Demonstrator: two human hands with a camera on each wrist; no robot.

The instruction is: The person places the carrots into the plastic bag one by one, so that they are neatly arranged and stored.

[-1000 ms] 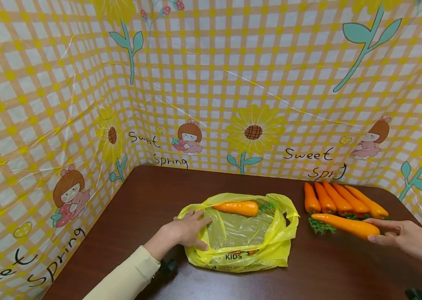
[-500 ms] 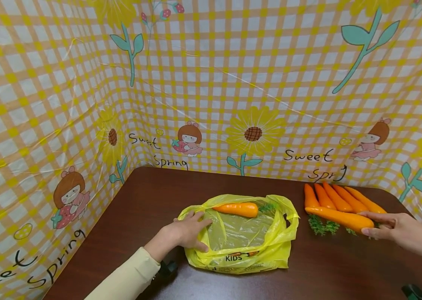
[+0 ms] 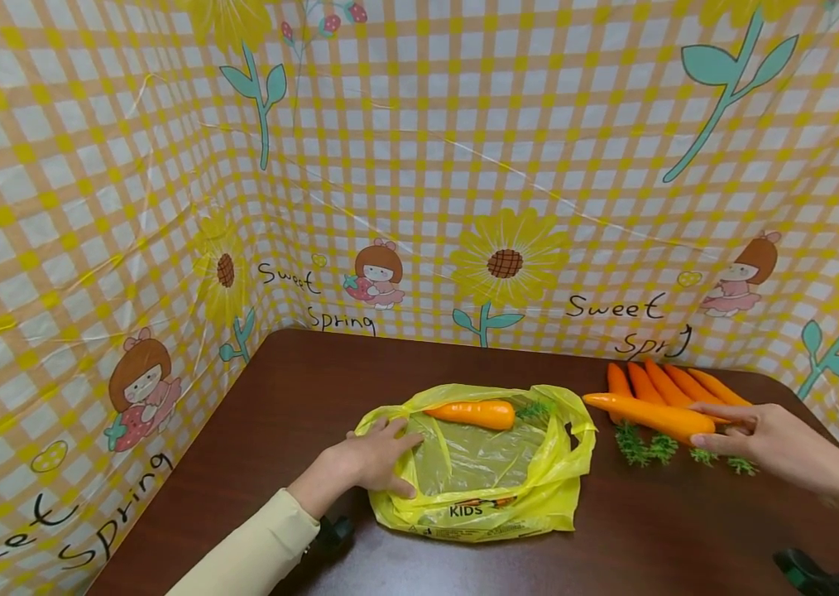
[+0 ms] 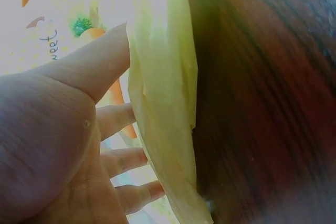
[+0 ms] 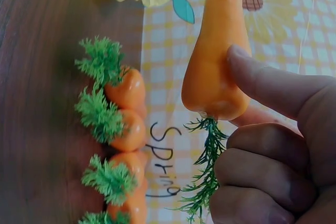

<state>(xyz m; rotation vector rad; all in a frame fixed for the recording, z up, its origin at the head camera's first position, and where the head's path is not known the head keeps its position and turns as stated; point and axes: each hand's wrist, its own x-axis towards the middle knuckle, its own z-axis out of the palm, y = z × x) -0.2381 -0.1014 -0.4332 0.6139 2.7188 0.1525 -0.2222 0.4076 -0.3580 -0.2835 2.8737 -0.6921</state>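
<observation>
My right hand pinches an orange carrot by its thick end between thumb and fingers. Its tip points left toward the bag, and in the right wrist view green leaves hang below the held carrot. At the table's middle lies a yellow plastic bag, its mouth spread wide. One carrot with green leaves rests inside along the far side. My left hand lies on the bag's left rim with fingers spread; the left wrist view shows the straight fingers against the yellow plastic.
Several carrots lie in a row at the back right, leaves toward me. A checked, flower-printed cloth walls the dark wooden table at the back and sides.
My right hand has moved left and a little away from me with the carrot, whose tip now nears the bag's right side. The left hand and the bag have stayed put.
</observation>
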